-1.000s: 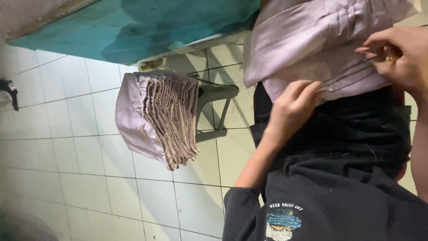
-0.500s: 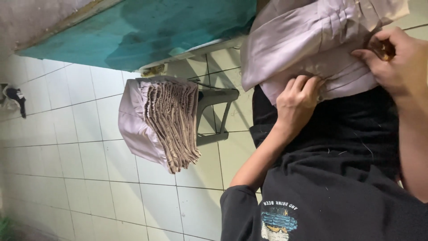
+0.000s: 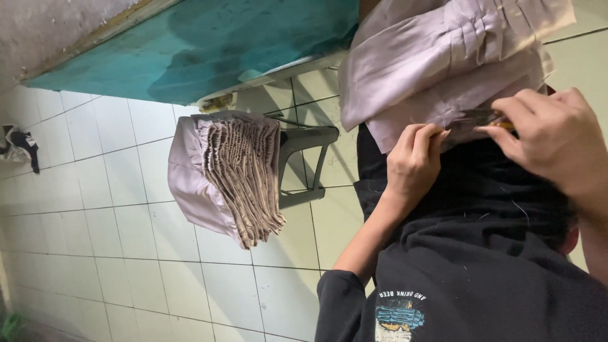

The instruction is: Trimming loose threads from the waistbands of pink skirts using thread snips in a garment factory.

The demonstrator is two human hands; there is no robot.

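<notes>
A pale lilac pleated fabric piece [image 3: 443, 57] lies across my lap, over black clothing [image 3: 481, 190]. My left hand [image 3: 413, 161] pinches the fabric's lower edge between thumb and fingers. My right hand [image 3: 557, 139] is closed on a small metal cutting tool with a yellow part [image 3: 484, 119]. The tool's tip points at the fabric edge just beside my left fingertips. The blades are partly hidden by the fingers, so I cannot tell whether they are apart.
A stack of several folded pale fabric pieces [image 3: 234, 177] rests on a grey plastic stool [image 3: 310, 164] on the white tiled floor [image 3: 114, 240]. A teal panel [image 3: 209, 44] runs along the top. A dark cloth [image 3: 19, 145] lies at the left edge.
My right hand has come down and left along the fabric edge, closer to my left hand. The left hand has shifted slightly on the edge. The view has moved a little.
</notes>
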